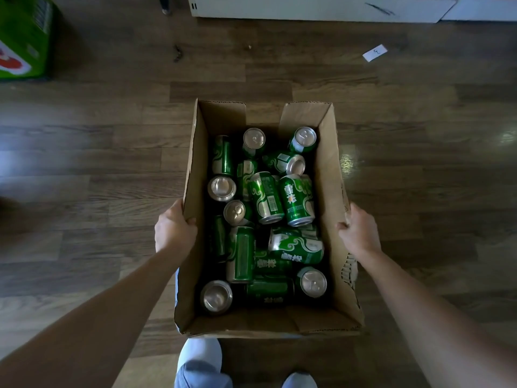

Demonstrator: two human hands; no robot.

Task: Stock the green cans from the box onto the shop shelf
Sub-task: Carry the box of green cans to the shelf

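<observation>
An open brown cardboard box (195, 152) sits in front of me over the wooden floor, filled with several green cans (265, 197) lying jumbled, some upright with silver tops showing. My left hand (173, 228) grips the box's left wall at its top edge. On the opposite side, my right hand (359, 231) holds the right wall the same way. The white base of a shop shelf (307, 9) runs along the top of the view, beyond the box.
A green carton (25, 37) stands at the top left on the floor. A small white paper tag (375, 53) lies on the floor at the upper right. My knees in light trousers (200, 362) show below the box.
</observation>
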